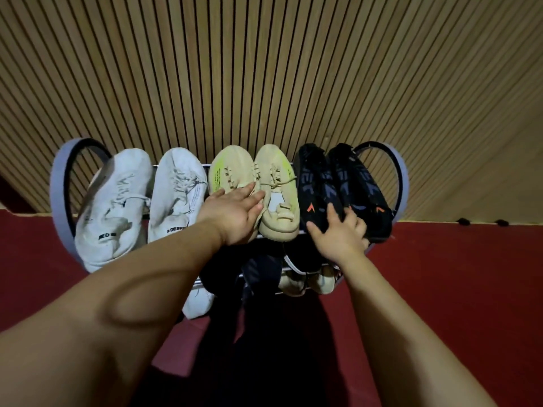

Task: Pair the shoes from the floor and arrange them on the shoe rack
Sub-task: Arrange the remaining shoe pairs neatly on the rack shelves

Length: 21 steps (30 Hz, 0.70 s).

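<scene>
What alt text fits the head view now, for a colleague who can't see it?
A white pair, a beige pair and a black pair of shoes stand side by side on top of the shoe rack, against a slatted wooden wall. The left hand rests on the beige pair, the right hand on the black pair; more shoes sit below.

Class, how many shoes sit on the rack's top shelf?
6: two white shoes left, two beige shoes centre, two black shoes right. Other shoes sit below, partly hidden.
</scene>
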Tool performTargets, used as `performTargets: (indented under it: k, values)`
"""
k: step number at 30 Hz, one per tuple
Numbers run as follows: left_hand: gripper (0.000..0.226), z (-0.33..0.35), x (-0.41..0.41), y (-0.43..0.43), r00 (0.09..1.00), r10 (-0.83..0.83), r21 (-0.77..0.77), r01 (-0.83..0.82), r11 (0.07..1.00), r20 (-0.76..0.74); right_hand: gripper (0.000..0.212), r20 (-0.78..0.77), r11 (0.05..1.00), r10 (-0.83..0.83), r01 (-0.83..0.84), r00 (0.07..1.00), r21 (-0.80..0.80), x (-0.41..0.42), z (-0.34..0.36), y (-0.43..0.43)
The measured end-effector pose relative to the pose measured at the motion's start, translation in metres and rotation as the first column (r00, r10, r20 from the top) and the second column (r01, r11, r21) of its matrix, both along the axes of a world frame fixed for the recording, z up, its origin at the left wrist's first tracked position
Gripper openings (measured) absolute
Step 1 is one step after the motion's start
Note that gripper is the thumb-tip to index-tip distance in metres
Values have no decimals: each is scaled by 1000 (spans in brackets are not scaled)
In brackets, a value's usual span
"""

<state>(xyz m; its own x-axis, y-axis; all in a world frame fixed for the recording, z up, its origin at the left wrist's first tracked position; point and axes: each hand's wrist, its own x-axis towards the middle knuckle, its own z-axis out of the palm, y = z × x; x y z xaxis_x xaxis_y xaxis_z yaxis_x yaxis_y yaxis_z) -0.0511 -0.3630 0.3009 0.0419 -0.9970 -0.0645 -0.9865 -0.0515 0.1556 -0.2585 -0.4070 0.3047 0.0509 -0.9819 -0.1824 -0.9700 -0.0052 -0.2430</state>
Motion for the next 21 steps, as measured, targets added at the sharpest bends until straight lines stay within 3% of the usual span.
performTargets:
  k: [4,7,10,14,21]
  values:
    - [51,-1,1,-1,1000,6,17,-6,1000,-15,80,-108,980,191,-182,976,86,0,-8,-3]
    - [51,-1,0,-2,1000,7,25,-6,1000,-20,72,-100,963,265,-259,959,72,-5,-5,-7]
    - [51,-1,1,-2,1000,9,18,-9,1000,-20,58,79,963,267,-268,960,2,-11,1,-7]
    - [51,-1,0,-1,1000,5,26,-5,1000,-11,49,396,984,173,-143,902,-105,-17,8,-9]
    - [51,0,-2,-1,1000,17,48,-16,999,-5,41,573,974,211,-119,792,-195,-10,5,1]
